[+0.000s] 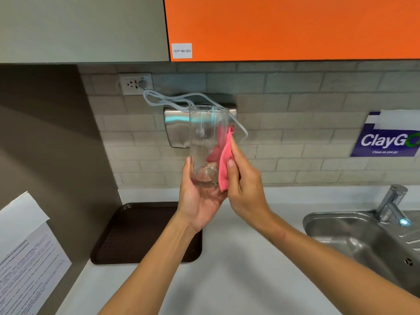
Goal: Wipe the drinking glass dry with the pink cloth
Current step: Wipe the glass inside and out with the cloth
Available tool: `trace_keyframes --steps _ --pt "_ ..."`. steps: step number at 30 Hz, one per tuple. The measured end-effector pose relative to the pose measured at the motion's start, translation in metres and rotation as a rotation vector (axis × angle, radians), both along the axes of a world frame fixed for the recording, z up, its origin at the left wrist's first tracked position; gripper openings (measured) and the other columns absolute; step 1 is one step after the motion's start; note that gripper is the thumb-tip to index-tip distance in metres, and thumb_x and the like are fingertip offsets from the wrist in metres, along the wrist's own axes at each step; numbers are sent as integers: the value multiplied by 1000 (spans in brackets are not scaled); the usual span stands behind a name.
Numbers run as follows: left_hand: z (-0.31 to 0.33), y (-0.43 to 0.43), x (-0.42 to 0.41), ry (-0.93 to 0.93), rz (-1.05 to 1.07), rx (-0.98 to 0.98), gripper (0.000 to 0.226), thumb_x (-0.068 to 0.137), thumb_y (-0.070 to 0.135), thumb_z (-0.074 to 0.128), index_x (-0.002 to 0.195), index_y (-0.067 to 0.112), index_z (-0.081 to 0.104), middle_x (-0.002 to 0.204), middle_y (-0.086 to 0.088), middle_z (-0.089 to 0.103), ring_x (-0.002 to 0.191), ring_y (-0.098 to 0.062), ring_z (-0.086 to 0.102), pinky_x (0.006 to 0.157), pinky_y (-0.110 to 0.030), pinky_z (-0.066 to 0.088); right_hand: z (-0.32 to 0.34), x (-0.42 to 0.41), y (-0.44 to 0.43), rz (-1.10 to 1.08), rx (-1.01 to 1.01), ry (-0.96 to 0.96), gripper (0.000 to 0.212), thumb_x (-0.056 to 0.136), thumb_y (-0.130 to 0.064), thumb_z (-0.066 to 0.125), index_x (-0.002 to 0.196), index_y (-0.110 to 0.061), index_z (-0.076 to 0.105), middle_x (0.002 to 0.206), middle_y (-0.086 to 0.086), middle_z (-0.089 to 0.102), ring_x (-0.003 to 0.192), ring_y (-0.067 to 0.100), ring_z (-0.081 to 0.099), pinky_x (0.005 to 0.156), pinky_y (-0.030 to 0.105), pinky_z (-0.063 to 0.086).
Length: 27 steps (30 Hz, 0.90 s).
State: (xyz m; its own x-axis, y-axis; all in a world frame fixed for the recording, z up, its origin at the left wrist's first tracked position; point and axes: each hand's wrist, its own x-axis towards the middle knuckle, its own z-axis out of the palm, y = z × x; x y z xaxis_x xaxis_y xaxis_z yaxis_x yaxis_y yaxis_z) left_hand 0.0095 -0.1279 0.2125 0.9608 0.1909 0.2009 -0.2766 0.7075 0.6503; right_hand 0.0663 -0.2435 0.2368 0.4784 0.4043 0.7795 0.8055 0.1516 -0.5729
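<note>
Head view: left hand (200, 201) cups the base of the tall clear drinking glass (208, 144), held upright above the white counter (238, 258). Right hand (245, 189) pinches the pink cloth (225, 164) against its wall. Glass: rigid, fragile, likely slippery wet; support low. Legible: "ClayGo" sign (386, 135), "TA7F-BA-004" label (181, 51).

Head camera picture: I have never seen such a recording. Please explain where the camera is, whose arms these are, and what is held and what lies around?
The camera sits on a person's head, looking forward and down, so both arms are that person's own. The left hand holds an upright drinking glass by its base. The right hand presses a pink cloth against the glass's side. Below is a white counter with a dark brown tray on it. A steel sink with a tap is at the right.
</note>
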Motion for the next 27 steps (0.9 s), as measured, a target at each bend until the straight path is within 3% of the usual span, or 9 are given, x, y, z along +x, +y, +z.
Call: trace_keyframes --steps 3,6,8,12,15,18,22,25,27 --pt "-4 -6 -1 8 -21 -67 78 102 71 38 139 8 65 141 -15 66 135 -28 60 102 -37 55 -19 -14 -1 -82 3 -156 45 112 -9 40 155 1 39 165 15 37 156 22 36 126 35 37" --pt "-3 -12 -1 -31 -13 -62 73 104 69 33 135 13 70 143 -12 65 137 -25 58 104 -34 52 -16 -20 3 -148 -24 -310 42 111 -15 44 150 0 46 162 16 37 156 35 32 124 54 36" --pt "-2 -13 -1 -12 58 15 75 105 68 30 130 11 72 134 -15 69 128 -24 62 96 -36 51 0 -12 4 -143 -3 -338 45 113 -21 40 149 6 45 162 21 36 156 43 30 124 61 34" --pt "-1 -14 -1 87 214 130 64 103 69 36 108 10 59 86 -13 55 73 -20 48 63 -34 31 39 14 -2 -138 9 -356 43 111 -9 39 151 6 45 164 18 37 156 36 34 126 53 35" --pt "2 -14 -1 87 245 122 60 103 68 36 94 12 58 80 -12 49 68 -19 50 60 -33 32 59 23 -2 -138 18 -314 44 109 -1 44 153 1 46 161 15 46 153 26 41 127 39 35" --pt "9 -15 0 59 239 116 64 101 70 37 110 9 56 83 -14 49 68 -19 46 62 -34 33 55 19 5 -111 60 -211 47 109 1 47 156 0 41 163 14 43 156 24 36 129 39 30" --pt "15 -9 -4 68 156 91 74 101 71 38 129 5 58 118 -23 43 87 -27 39 84 -43 33 50 15 0 -9 34 16 55 107 -9 57 159 -12 38 161 4 45 150 19 43 124 47 40" --pt "13 3 -8 95 51 82 67 100 70 42 103 6 61 82 -18 51 61 -18 34 62 -34 29 67 23 -12 -8 -33 -226 52 103 -6 64 153 -4 49 155 10 51 146 21 48 122 40 41" --pt "13 9 -9 88 -11 83 65 102 68 40 94 7 60 70 -13 47 54 -16 27 57 -33 23 85 29 -16 -35 -90 -351 46 100 -5 67 145 -3 58 143 4 60 136 24 55 117 39 42"
